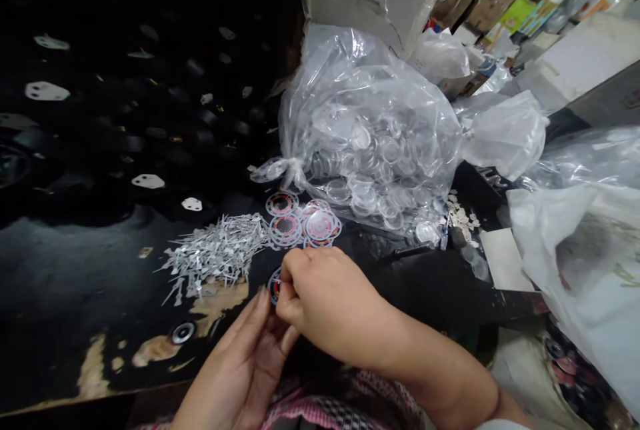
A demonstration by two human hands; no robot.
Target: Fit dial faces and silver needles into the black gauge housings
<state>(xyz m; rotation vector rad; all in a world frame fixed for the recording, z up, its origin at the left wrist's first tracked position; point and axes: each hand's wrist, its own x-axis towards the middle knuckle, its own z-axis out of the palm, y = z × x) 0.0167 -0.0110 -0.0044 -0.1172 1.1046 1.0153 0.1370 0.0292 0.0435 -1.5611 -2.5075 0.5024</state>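
Near the table's front edge, my left hand holds a small round dial, black with red and yellow marks, between thumb and fingers. My right hand is closed in a pinch right over the dial and covers part of it. Whatever its fingertips hold is hidden. Just beyond the hands lie several printed dial discs, flat and partly overlapping. To their left is a heap of thin grey pointers. A small ring-shaped part lies left of my left hand.
Behind the discs rests a knotted clear plastic bag of round transparent covers. Small pale pieces and a white card lie to the right, beside a white bag. Flat white pieces dot the black surface at left.
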